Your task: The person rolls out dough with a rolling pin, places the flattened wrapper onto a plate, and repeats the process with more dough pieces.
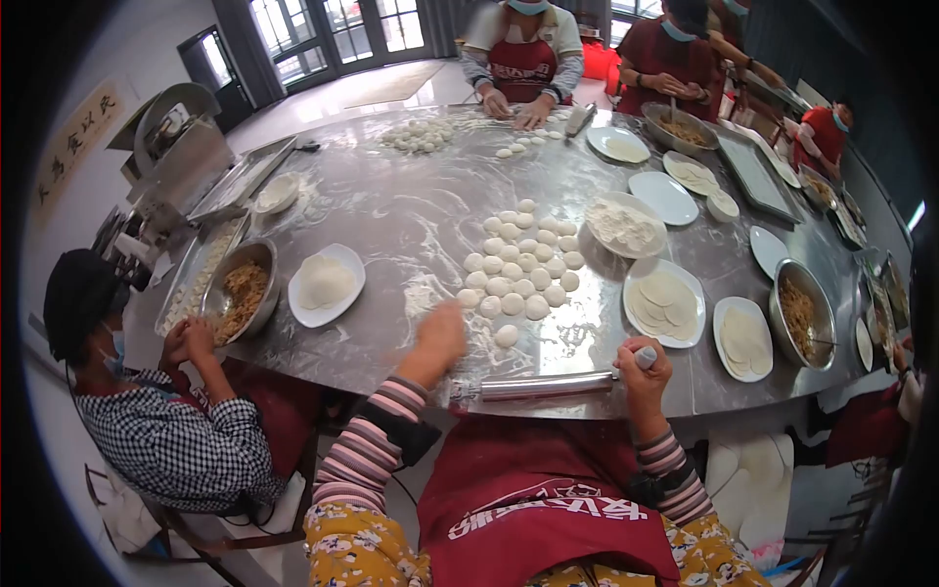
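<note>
Near the front edge of the metal table [391,357], my right hand [646,370] is wrapped round the handle of a metal rolling pin [548,385], which lies level on the surface. My left hand [439,339] is over the floury patch left of the dough pieces; its fingers are blurred and what they hold, if anything, cannot be made out. Several round dough pieces [518,272] form a cluster beyond the pin, with a single piece [506,337] closer to it. A white plate [634,323] of thin wrappers [661,303] stands beyond my right hand.
A flour bowl [655,245] stands beyond the plate. Filling bowls are at left [269,315] and right [827,338]. One plate [305,313] holds stacked wrappers. A person in a checked shirt [186,445] sits at left; another [523,59] works across the table.
</note>
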### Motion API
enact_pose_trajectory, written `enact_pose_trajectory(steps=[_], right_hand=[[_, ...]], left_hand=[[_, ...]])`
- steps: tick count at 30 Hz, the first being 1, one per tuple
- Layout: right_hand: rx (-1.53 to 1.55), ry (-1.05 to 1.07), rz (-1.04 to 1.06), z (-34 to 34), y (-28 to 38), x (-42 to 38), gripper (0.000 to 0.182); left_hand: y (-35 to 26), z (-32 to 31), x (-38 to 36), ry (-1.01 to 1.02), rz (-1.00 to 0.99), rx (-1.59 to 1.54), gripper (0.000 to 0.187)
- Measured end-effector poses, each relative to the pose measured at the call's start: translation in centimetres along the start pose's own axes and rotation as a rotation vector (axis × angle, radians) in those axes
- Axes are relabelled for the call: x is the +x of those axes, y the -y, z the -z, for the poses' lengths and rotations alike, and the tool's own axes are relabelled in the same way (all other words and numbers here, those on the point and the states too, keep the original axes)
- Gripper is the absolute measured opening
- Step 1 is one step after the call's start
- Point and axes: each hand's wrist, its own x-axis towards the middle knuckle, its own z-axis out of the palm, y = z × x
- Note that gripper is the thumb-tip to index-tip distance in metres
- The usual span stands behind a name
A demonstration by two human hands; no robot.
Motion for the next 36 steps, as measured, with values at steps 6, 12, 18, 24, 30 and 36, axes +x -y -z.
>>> enact_pose_trajectory(steps=[6, 12, 18, 24, 30, 36], right_hand=[[-0.046, 0.033, 0.095, 0.4, -0.8, 0.1, 0.007], [-0.028, 0.03, 0.078, 0.4, -0.6, 0.0, 0.011], [-0.054, 0.007, 0.057, 0.3, -0.1, 0.0, 0.01], [-0.213, -0.02, 0.041, 0.3, 0.3, -0.3, 0.006], [-0.116, 0.018, 0.021, 0.3, 0.7, -0.2, 0.006], [-0.096, 0.03, 0.074, 0.2, -0.2, 0.3, 0.007]], left_hand=[[5.3, 0.5, 2.1, -0.114, 0.089, -0.008, 0.043], [6.7, 0.4, -1.6, 0.041, -0.157, -0.035, 0.073], [4.5, 3.4, -4.3, 0.135, -0.526, -0.116, 0.078], [0.4, 2.7, -0.6, 0.348, -0.899, -0.129, 0.067], [-5.1, 2.4, 3.6, 0.328, -1.128, 0.103, 0.061], [-9.7, 0.9, 6.0, 0.19, -1.151, 0.02, 0.044]])
